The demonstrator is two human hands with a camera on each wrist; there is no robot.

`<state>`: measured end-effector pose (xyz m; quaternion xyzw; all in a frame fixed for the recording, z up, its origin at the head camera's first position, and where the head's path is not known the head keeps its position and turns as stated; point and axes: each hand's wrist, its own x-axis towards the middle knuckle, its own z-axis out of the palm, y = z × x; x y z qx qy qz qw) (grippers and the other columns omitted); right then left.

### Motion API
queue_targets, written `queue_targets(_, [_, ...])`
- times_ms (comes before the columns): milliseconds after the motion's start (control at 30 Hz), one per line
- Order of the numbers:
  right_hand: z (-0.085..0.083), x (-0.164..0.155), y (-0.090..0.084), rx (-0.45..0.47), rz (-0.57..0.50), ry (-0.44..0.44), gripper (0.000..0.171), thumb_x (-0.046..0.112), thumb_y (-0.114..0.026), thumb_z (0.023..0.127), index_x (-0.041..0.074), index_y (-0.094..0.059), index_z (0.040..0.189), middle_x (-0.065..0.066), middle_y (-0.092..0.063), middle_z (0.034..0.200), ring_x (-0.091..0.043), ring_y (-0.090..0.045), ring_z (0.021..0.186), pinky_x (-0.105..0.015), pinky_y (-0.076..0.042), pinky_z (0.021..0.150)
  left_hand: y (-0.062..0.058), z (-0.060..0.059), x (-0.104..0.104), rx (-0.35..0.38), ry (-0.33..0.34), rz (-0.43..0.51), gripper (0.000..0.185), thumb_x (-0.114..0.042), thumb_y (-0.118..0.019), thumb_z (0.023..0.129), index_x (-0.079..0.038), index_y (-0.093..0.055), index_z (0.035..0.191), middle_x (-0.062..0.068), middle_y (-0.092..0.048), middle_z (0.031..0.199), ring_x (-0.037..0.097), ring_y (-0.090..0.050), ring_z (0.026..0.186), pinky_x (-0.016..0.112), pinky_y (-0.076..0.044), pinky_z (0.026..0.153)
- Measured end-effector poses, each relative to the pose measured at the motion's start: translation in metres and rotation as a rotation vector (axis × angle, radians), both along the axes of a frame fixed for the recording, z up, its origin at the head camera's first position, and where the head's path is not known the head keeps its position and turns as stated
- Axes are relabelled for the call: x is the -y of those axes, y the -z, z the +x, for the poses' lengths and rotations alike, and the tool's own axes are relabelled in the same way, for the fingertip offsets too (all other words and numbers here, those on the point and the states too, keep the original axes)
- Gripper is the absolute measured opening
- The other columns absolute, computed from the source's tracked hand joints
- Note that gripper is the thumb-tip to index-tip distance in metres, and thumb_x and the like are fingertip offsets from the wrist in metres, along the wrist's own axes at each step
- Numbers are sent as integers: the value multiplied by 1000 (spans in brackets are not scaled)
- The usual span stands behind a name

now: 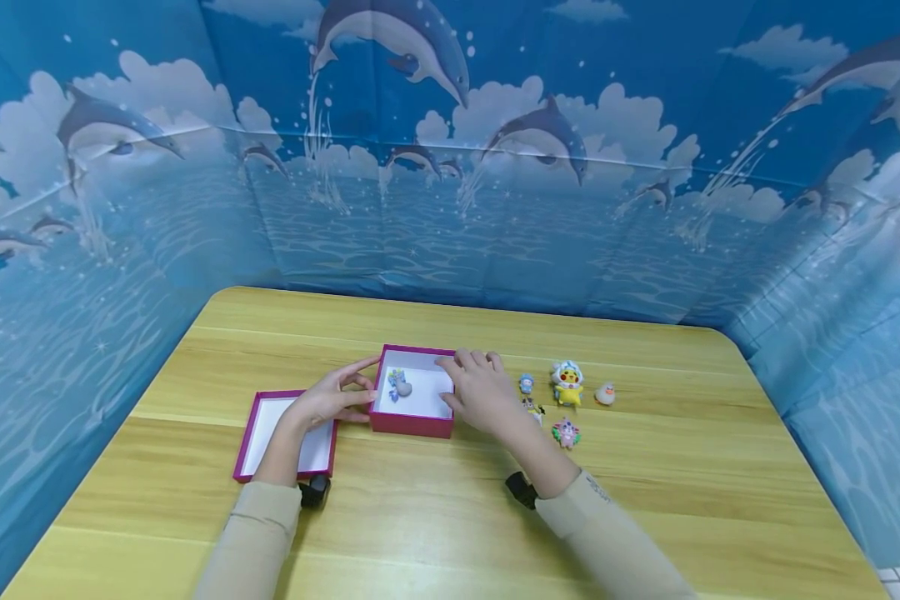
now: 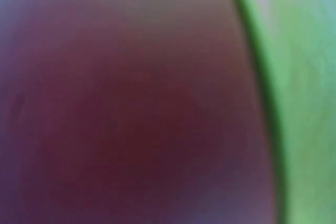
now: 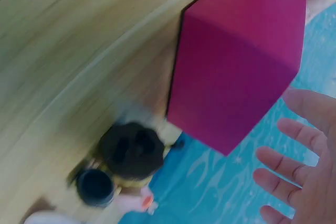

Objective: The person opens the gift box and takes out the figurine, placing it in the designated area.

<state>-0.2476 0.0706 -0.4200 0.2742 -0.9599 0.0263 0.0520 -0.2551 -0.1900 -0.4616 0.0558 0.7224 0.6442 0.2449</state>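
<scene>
A magenta box [image 1: 412,424] with a white inside stands on the table, holding several small toys [image 1: 399,385] in its left part. My left hand [image 1: 330,398] touches the box's left side, its spread fingers reaching the rim; the left wrist view is too blurred to show more. At the right rim, my right hand [image 1: 483,392] has its thumb and forefinger over the box's inside. In the right wrist view, the right fingers [image 3: 281,163] are spread, with nothing held between them. The box's right wall is partly hidden by this hand.
A matching lid [image 1: 247,437] lies inside-up to the left, under my left forearm. Right of the box are a yellow figurine [image 1: 567,387], a small duck [image 1: 605,393], a blue figurine [image 1: 526,383], a pink figurine [image 1: 566,432] and a partly hidden toy [image 1: 532,410].
</scene>
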Motion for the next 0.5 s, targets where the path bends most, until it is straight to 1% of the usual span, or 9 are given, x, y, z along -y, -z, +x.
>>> queue_targets(300, [-9, 25, 8, 42, 38, -22, 55, 37, -65, 83, 20, -46, 132, -8, -49, 124, -25, -42, 118, -49, -30, 103, 1, 0, 0, -1, 5, 4, 65, -12, -59, 89, -20, -26, 145, 15, -43, 112, 30, -56, 100, 40, -54, 78])
queue_targets(500, [-15, 35, 18, 23, 89, -40, 57, 40, -64, 83, 21, -45, 133, -6, -50, 123, -23, -43, 116, -47, -32, 103, 0, 0, 0, 2, 1, 4, 66, -11, -59, 89, -20, -26, 145, 14, -43, 111, 30, -56, 99, 40, -54, 78])
